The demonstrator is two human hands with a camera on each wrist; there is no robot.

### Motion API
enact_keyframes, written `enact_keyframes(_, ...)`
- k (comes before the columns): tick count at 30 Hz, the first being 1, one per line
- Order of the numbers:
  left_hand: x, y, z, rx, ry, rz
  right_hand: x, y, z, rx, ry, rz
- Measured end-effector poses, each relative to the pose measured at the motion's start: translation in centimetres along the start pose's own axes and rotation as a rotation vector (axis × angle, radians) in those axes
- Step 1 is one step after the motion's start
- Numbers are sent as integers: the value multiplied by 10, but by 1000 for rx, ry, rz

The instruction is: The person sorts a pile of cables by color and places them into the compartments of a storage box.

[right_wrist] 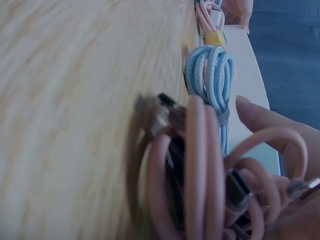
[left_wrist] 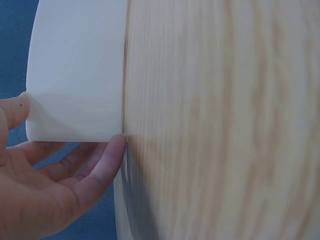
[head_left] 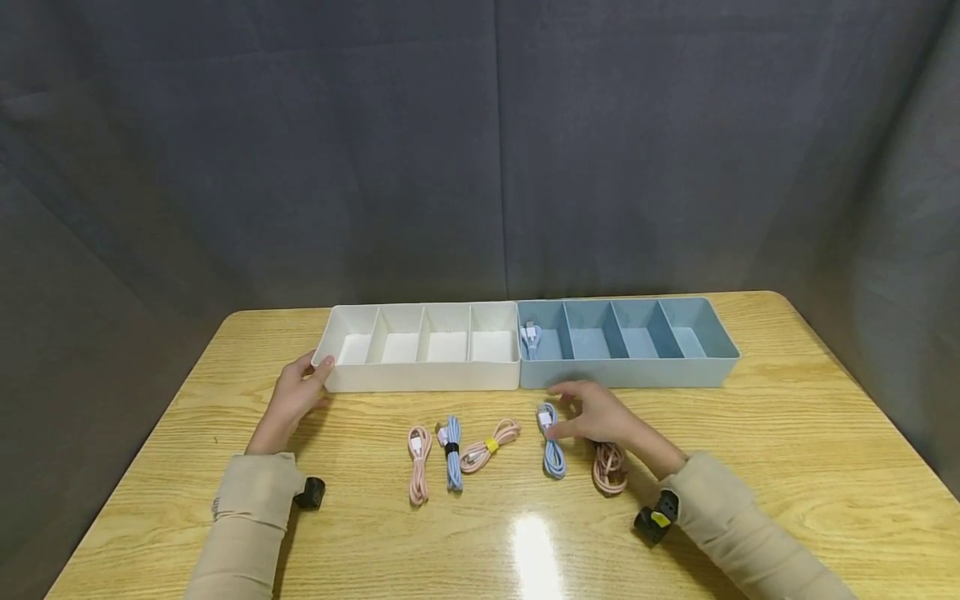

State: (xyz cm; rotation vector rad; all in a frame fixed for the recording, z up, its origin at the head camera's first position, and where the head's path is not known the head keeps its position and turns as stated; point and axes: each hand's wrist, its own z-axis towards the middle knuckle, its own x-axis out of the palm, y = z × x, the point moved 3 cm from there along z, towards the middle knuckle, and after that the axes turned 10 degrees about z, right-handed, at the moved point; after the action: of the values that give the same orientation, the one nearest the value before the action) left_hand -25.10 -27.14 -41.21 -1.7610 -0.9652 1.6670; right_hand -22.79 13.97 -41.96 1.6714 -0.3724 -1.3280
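At the left end of the white divided box [head_left: 423, 377], my left hand [head_left: 296, 392] holds the corner, thumb at the rim; the left wrist view shows the fingers [left_wrist: 107, 160] along the box's end [left_wrist: 77, 75]. My right hand [head_left: 596, 412] reaches over a coiled light blue cable [head_left: 554, 458], fingers spread, thumb by its connector; whether they touch cannot be told. A brownish-pink cable bundle [head_left: 609, 471] lies partly under the right wrist and looms large in the right wrist view [right_wrist: 204, 165], the blue coil [right_wrist: 210, 70] beyond it.
The blue divided box [head_left: 630, 373] stands against the white one, with a light blue cable [head_left: 531, 337] in its leftmost compartment. Left of my right hand lie a pink cable [head_left: 418, 479], a black-tied blue one [head_left: 453, 467] and a yellow-tied pink one [head_left: 506, 433]. A dark curtain hangs behind.
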Motion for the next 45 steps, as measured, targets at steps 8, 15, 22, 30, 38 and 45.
enact_keyframes(8, 0, 0, 0, -5, 2, -3, 3, 2, 1, -40, 1, -100)
enact_keyframes(15, 1, -1, 0, -19, 5, -13, 5, 2, 1, -33, 12, -56)
enact_keyframes(22, 0, -1, -1, -18, 12, -19, 8, 2, 0, 20, 59, 96)
enact_keyframes(30, 0, 0, 0, 11, -1, -10, 5, 1, -2, 65, 70, 206)
enact_keyframes(38, 0, 0, 0, -1, -2, -5, 3, -3, -4, 92, 62, 354)
enact_keyframes(45, 0, 1, 0, 6, -3, 3, 0, -2, -7, 76, 46, 408)
